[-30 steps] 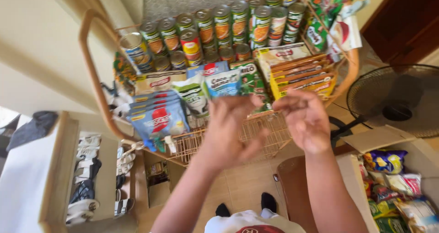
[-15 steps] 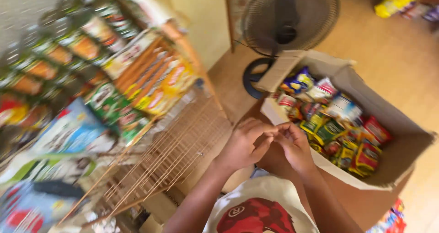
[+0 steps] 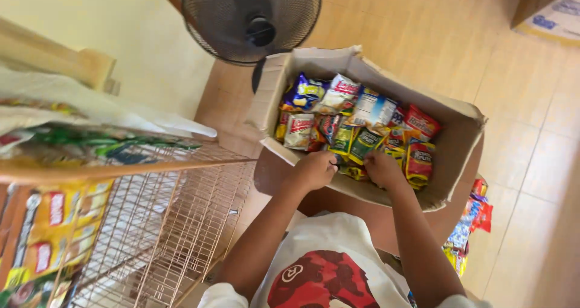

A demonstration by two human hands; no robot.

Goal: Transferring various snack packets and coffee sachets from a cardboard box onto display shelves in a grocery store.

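Both hands (image 3: 349, 169) reach among snack packets (image 3: 356, 129) in cardboard box (image 3: 462, 148).

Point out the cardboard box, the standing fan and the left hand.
cardboard box (image 3: 462, 140): head view, on its bare right inner wall.
standing fan (image 3: 251, 18): head view, on the round grille.
left hand (image 3: 315, 170): head view, on the back of the hand.

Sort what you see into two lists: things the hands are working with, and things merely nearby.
In use:
left hand
right hand
cardboard box
snack packets

Nearby only:
standing fan
wire rack
loose packets on the floor
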